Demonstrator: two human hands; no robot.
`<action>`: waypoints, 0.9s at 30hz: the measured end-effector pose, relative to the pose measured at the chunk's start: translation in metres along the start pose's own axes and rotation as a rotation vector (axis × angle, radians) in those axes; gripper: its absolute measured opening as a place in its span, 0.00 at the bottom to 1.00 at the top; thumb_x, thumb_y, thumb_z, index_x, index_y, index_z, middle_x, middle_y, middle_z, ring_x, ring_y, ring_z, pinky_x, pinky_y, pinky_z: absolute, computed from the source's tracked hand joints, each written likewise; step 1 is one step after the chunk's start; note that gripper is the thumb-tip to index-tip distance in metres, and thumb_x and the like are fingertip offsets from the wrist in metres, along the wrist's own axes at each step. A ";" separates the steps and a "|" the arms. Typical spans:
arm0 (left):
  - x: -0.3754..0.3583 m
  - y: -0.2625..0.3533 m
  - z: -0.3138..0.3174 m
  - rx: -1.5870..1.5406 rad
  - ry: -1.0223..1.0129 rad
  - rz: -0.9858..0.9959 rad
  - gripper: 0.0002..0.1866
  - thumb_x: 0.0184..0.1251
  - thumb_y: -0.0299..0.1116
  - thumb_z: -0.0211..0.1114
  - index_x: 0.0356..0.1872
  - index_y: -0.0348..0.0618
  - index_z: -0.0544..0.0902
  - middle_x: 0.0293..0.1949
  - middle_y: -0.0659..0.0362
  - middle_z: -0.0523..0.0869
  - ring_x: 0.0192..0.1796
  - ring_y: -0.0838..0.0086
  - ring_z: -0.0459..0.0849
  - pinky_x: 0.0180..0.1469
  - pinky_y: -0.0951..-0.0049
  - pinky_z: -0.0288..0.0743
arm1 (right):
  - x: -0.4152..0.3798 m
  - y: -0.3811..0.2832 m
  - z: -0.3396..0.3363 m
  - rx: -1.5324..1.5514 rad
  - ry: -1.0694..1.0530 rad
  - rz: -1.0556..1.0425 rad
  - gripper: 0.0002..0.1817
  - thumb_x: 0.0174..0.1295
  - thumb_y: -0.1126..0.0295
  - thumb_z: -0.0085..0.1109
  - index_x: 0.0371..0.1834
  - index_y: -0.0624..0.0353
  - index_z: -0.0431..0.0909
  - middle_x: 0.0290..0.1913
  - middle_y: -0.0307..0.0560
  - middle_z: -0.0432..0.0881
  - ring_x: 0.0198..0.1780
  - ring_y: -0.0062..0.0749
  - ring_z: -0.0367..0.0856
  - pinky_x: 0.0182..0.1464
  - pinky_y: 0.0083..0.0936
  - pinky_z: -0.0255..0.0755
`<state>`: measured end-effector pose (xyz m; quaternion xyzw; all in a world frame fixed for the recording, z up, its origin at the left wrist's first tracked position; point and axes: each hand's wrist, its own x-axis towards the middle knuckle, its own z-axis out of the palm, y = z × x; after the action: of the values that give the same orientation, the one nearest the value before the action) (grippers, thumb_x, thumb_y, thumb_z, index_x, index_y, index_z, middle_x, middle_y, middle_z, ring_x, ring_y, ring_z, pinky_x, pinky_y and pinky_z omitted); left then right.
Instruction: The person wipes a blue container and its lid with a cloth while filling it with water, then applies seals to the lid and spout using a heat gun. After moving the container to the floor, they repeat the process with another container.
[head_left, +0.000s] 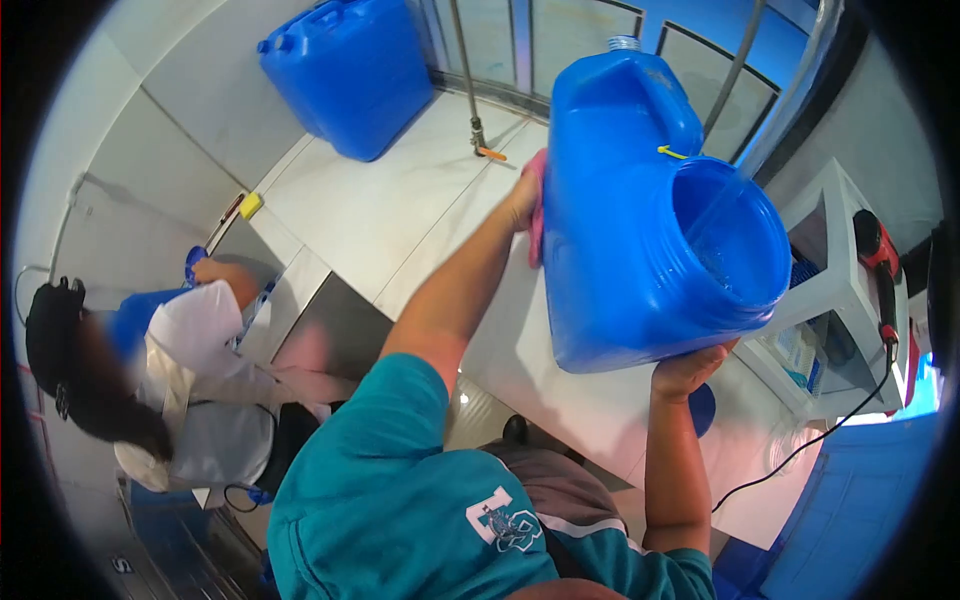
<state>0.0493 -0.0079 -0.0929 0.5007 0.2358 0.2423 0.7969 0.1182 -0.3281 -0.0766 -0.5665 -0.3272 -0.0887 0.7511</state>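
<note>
A large blue water jug [608, 230] with a handle is raised at the counter, its wide round mouth tilted towards me. Water shows inside the mouth, below what looks like a clear tube or stream [790, 105]. My left hand [524, 198] holds a pink cloth [537, 215] against the jug's left side; its fingertips are partly hidden. Under the jug's lower edge, my right hand [690, 372] grips and supports it from below. A yellow tie [672, 152] sits near the handle. Just below my right hand, a round blue lid-like piece [702, 410] is partly covered by my wrist.
Another blue jug [360, 75] stands at the back left of the white-tiled counter [430, 200]. A pipe with an orange-handled valve [490, 153] comes down beside it. At right, a white shelf [830, 290] carries a red-and-black corded tool [877, 250]. Another person [200, 390] works at left.
</note>
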 end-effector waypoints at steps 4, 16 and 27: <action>-0.072 -0.063 0.015 0.089 0.088 -0.008 0.46 0.74 0.71 0.40 0.75 0.39 0.67 0.66 0.47 0.77 0.64 0.63 0.79 0.65 0.58 0.75 | 0.002 -0.007 0.001 -0.059 -0.038 -0.029 0.50 0.75 0.30 0.29 0.78 0.69 0.55 0.75 0.58 0.63 0.75 0.44 0.64 0.76 0.40 0.57; -0.286 -0.085 0.063 0.212 -0.075 0.135 0.33 0.80 0.46 0.57 0.78 0.40 0.64 0.73 0.56 0.70 0.73 0.68 0.68 0.75 0.64 0.63 | 0.012 -0.026 -0.022 0.047 -0.277 -0.096 0.42 0.79 0.41 0.40 0.76 0.74 0.53 0.72 0.62 0.62 0.72 0.44 0.65 0.75 0.38 0.57; -0.363 -0.012 0.068 -0.257 0.014 0.176 0.30 0.73 0.41 0.66 0.72 0.41 0.72 0.65 0.56 0.80 0.65 0.66 0.78 0.67 0.60 0.72 | -0.041 -0.082 -0.022 0.601 -1.118 0.372 0.40 0.75 0.49 0.56 0.81 0.62 0.55 0.78 0.55 0.65 0.80 0.43 0.60 0.78 0.41 0.55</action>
<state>-0.1865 -0.2847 -0.0291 0.4114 0.1637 0.3429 0.8285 0.0544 -0.3861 -0.0391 -0.3400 -0.5749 0.4452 0.5965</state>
